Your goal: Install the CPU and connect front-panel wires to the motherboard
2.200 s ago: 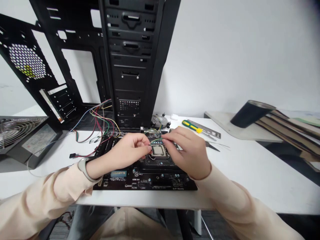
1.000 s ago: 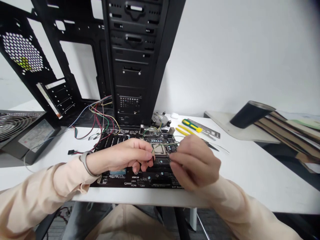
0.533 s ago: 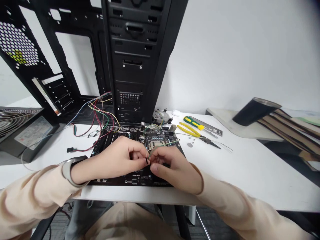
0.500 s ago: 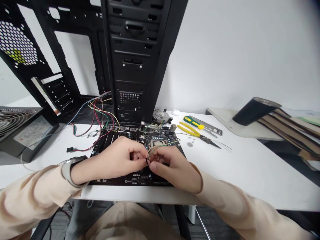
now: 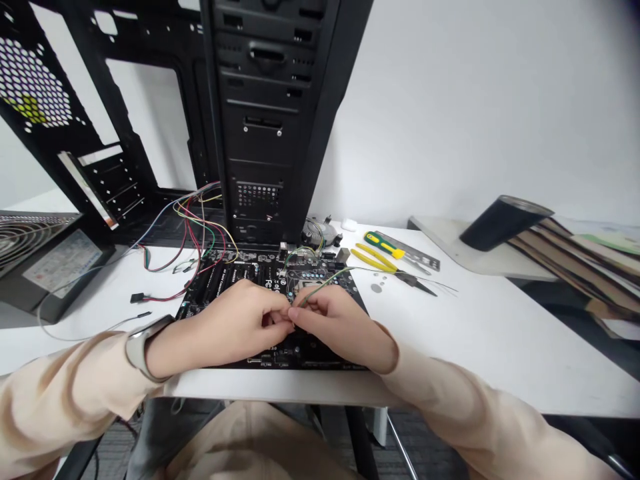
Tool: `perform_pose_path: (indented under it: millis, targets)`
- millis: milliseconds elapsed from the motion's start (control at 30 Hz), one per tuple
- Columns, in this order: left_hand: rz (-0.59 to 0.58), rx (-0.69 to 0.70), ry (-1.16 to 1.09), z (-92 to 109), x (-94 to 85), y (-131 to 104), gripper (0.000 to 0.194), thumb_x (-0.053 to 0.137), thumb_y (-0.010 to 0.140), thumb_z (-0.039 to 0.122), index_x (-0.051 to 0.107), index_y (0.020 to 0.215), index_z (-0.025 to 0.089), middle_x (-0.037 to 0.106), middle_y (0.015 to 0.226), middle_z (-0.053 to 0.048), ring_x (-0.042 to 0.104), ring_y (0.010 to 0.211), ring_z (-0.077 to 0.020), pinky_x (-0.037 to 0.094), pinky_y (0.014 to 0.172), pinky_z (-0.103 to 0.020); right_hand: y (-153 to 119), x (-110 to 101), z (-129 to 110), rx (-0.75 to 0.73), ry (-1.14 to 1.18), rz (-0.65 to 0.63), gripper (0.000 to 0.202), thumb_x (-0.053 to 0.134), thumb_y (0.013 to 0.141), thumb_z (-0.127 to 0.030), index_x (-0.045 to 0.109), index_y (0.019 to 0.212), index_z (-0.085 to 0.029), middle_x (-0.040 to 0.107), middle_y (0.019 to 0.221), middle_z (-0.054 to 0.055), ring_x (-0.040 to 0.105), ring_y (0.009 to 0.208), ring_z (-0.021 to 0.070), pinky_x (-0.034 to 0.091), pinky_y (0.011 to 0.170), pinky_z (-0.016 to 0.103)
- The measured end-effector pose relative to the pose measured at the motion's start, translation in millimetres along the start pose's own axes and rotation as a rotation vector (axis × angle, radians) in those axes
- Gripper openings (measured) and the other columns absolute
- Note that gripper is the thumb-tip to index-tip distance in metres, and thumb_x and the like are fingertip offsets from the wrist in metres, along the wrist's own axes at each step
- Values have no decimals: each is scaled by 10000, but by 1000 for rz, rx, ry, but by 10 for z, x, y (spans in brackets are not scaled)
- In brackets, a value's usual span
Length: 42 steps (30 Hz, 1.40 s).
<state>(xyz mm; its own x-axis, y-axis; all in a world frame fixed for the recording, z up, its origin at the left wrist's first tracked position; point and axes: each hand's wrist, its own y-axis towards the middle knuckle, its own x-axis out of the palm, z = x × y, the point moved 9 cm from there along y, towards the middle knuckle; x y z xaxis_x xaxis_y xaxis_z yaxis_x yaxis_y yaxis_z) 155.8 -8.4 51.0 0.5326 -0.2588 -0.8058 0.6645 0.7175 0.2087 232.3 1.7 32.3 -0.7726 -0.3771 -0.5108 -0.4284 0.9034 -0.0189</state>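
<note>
Over the black motherboard [image 5: 210, 283], my left hand [image 5: 240, 319] and my right hand [image 5: 340, 323] meet fingertip to fingertip. A thin green wire [image 5: 323, 285] comes out from the pinched fingers of my right hand and arcs up to the right. My left hand's fingers are also pinched together; what lies between them is hidden. A watch with a pale band [image 5: 137, 353] is on my left wrist. The near part of the board is partly covered by both hands.
A black computer case [image 5: 280, 153] stands behind the board, with loose coloured wires [image 5: 187, 220]. A power supply [image 5: 55, 267] is at left. Yellow pliers [image 5: 390, 267], a green-yellow screwdriver [image 5: 383, 244] and a dark cup [image 5: 503, 223] are at right.
The small black piece that showed between my fingertips is now hidden. The green wire has shifted and its arc runs further left. My fingertips are closer together, and the view has shifted slightly.
</note>
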Motion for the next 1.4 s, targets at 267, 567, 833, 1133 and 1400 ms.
perform_pose_path:
  millis: [267, 567, 833, 1133, 1400]
  targets:
    - [113, 87, 132, 46, -58, -21, 180, 539, 765, 106, 592, 597, 142, 511, 476, 57, 457, 443, -62, 330, 474, -165, -7, 13, 123, 104, -27, -35, 220, 607, 754, -265, 568, 569, -152, 466, 485, -53, 403, 469, 63, 314, 463, 209]
    - [349, 324, 474, 201, -136, -142, 291, 449, 908, 232, 647, 722, 129, 615, 572, -20, 582, 503, -154, 414, 488, -246, -15, -40, -62, -153, -186, 133, 158, 627, 763, -200, 618, 613, -150, 536, 520, -48, 431, 498, 53, 354, 533, 199]
    - [283, 148, 228, 49, -192, -56, 153, 540, 821, 145, 671, 743, 154, 653, 598, 24, 579, 513, -95, 393, 522, -191, -48, -98, -142, -237, -207, 163, 135, 567, 718, -95, 562, 597, -156, 537, 551, -38, 459, 522, 64, 385, 554, 203]
    - [136, -256, -325, -314, -131, 39, 172, 577, 756, 268, 638, 662, 137, 570, 527, 31, 452, 479, -73, 339, 452, -176, -35, -129, -1, -70, 78, -122, 69, 555, 711, -132, 614, 723, -165, 577, 660, -20, 499, 581, 78, 420, 551, 209]
    - [-218, -289, -582, -226, 121, -10, 152, 602, 725, 293, 615, 731, 142, 649, 611, 2, 535, 524, -91, 391, 475, -184, -37, -68, -78, -196, 20, -114, 96, 567, 729, -164, 658, 700, -159, 612, 706, 8, 525, 633, 97, 432, 577, 221]
